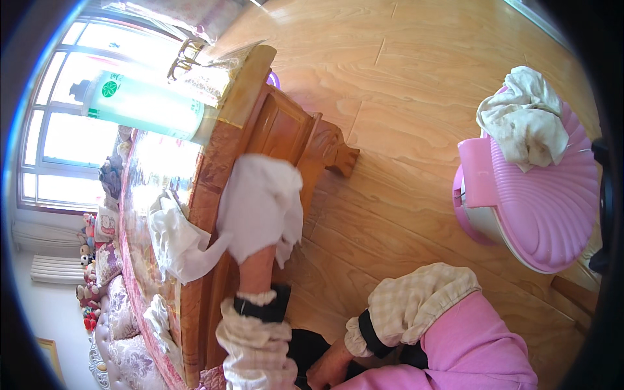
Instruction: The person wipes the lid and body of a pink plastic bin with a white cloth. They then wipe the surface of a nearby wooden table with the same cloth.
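Note:
A white cloth wraps around and hides the fingers of my left hand, which presses it to the carved wooden side of a table. The cloth is blurred. Linked or close to it, a second part of white cloth lies over the table top's edge; whether the two are one piece I cannot tell. My right hand rests low in the picture against dark clothing, its fingers partly hidden. Both forearms wear checked sleeve covers with black bands.
On the table stand a pale green bottle and a brown metal rack. Another white cloth lies nearer. A pink shell-lidded bin stands on the wood floor, a stained cloth on its lid. Cushions and plush toys lie beyond.

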Demonstrator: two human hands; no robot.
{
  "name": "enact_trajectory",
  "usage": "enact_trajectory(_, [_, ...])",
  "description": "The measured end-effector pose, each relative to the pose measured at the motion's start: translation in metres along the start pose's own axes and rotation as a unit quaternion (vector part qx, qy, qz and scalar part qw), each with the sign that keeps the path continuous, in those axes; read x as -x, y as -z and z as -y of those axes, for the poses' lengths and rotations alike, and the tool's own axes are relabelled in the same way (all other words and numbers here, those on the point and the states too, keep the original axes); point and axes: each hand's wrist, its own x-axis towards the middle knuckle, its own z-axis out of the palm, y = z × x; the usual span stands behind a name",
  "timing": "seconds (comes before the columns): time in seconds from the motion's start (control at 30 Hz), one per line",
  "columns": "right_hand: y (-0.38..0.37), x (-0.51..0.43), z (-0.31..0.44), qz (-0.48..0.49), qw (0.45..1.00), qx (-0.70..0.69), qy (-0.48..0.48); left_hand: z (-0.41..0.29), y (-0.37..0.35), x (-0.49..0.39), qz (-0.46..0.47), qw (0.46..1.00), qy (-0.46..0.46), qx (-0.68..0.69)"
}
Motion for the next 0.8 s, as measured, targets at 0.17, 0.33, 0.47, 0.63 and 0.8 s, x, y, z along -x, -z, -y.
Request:
enact_trajectory(0.17, [-0.002,0.002,-0.013,-0.119,0.992,-0.019,-0.022,-0.016,-0.015,-0.041,0.005,1.000,0.026,0.005])
enact_trajectory(0.33, [0.008,0.011,-0.004,-0.030,0.999,0.013,0.008,-0.028,-0.018,-0.068,0.028,0.998,0.061,0.016])
enact_trajectory(0.47, [0.015,0.021,0.015,-0.146,0.987,0.036,0.054,-0.016,-0.011,-0.053,0.053,0.995,0.084,0.014])
enact_trajectory(0.63, [0.068,0.061,0.009,-0.297,0.932,-0.051,-0.201,0.043,-0.009,0.017,0.057,0.992,-0.031,-0.111])
enact_trajectory(0.8, [0.116,0.111,0.042,-0.639,0.757,-0.072,-0.111,0.078,0.008,0.087,-0.075,0.862,-0.301,-0.402])
